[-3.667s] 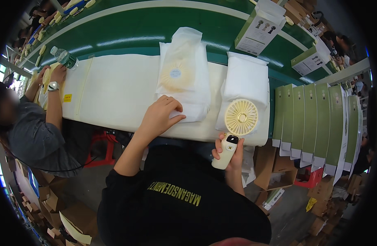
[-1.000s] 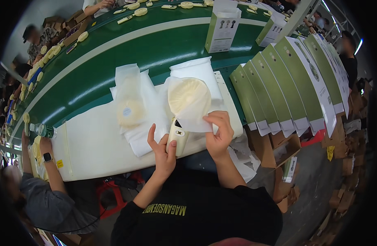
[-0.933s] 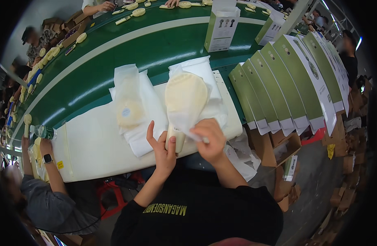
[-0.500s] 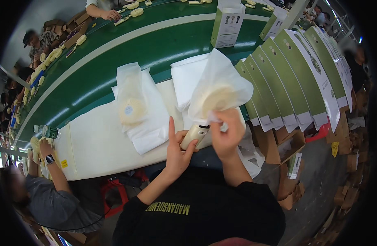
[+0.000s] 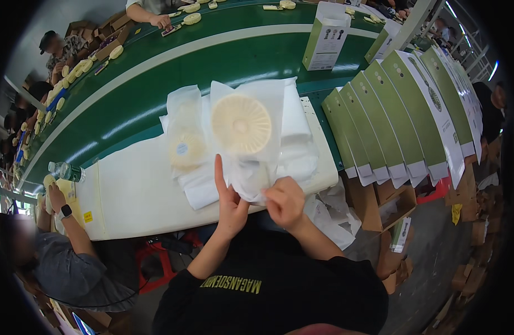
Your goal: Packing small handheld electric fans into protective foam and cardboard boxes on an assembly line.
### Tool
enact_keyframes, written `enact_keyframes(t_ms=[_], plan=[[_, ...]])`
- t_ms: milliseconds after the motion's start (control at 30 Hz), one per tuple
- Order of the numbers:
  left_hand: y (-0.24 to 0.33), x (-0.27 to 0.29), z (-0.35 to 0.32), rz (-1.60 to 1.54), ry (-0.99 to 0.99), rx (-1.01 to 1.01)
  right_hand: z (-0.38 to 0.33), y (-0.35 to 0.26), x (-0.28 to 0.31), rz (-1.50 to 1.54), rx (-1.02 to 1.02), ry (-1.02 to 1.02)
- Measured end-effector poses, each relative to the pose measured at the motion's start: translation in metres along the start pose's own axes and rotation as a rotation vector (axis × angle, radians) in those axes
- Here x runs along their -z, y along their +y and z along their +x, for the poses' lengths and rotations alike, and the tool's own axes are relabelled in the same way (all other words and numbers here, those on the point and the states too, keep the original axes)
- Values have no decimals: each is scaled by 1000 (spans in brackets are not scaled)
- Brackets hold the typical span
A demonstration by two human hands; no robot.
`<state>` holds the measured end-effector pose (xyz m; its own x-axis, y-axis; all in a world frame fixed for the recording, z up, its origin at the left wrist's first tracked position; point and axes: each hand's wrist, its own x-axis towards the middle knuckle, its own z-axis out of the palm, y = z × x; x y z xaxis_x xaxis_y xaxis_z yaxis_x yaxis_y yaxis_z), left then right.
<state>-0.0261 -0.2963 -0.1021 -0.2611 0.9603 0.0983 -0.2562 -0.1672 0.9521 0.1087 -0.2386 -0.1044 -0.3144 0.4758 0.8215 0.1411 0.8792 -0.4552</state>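
Translucent white film forms the bag (image 5: 276, 103) around a cream fan (image 5: 241, 124), its round head beyond both hands, its wrapped handle reaching back between them. The left hand (image 5: 232, 210) grips the handle from the left, index finger outstretched; the right hand (image 5: 286, 202) pinches the bag's near edge. Another bagged fan (image 5: 185, 146) lies just left, on white wrapping (image 5: 200, 193).

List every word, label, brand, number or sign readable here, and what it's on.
Black top: one line of yellow capitals; wording not copied here.
Yellow label on the table: too small.
Round sticker on the left bagged fan: too small.
Upright carton: small printed lines, unreadable.
Row of green cartons: tiny print, unreadable.
Held bagged fan: no text visible.
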Motion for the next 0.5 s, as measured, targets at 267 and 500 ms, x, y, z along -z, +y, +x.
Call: enact_keyframes(t_ms=[267,500], plan=[[-1,16,-2,-46,79,15,-16,-12,-6,-149,217,76],[100,-27,21,585,-610,-447,-17,-5,33,-35,-11,12]])
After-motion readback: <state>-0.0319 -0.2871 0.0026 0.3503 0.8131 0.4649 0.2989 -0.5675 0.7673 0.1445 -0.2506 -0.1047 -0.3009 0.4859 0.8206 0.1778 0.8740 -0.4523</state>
